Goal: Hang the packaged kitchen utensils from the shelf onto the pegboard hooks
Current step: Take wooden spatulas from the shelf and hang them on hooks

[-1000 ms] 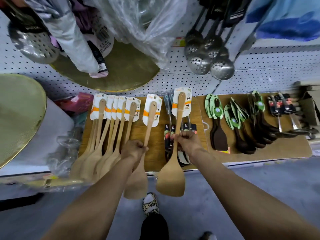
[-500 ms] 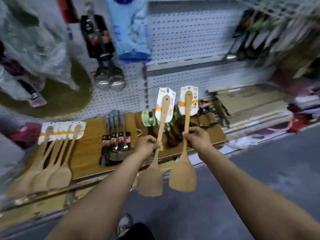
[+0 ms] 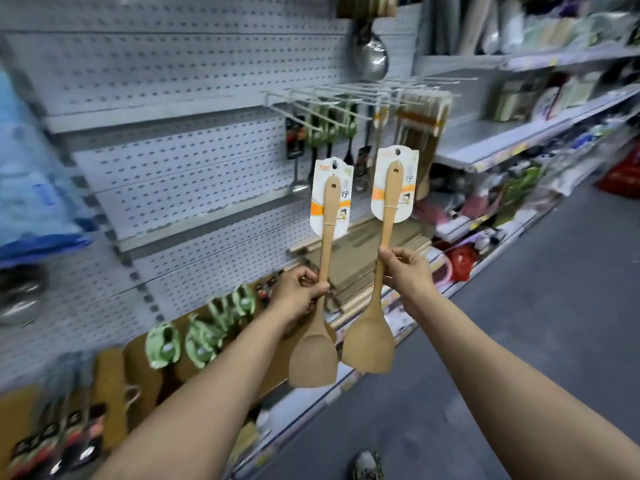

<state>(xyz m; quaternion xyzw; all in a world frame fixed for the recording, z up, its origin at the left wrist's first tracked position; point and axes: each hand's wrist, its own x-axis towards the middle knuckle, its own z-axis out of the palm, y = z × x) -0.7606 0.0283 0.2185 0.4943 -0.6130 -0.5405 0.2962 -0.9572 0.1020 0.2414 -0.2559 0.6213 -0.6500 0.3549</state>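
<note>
My left hand [image 3: 298,293] grips the handle of a wooden spatula [image 3: 317,351] with a white and orange card at its top. My right hand [image 3: 408,276] grips a second wooden spatula [image 3: 370,344] of the same kind. Both are held upright, blades down, side by side in front of the white pegboard [image 3: 180,174]. Above and behind them a row of white wire hooks [image 3: 346,97] sticks out from the pegboard. Some hooks carry green-carded utensils [image 3: 327,128] and wooden utensils [image 3: 420,119]. The spatulas' card holes are below the hooks and apart from them.
On the low wooden shelf [image 3: 114,382] at the left lie green-carded utensils [image 3: 199,336] and black-handled ones [image 3: 59,441]. Flat wooden boards [image 3: 363,258] are stacked behind my hands. Shelves [image 3: 502,133] of goods run along the right. Grey aisle floor [image 3: 519,306] lies on the right, with my shoe [image 3: 367,465] below.
I have lifted both spatulas off the shelf and turned right. The view has swung from the low shelf up to the pegboard hooks, and both hands are higher.
</note>
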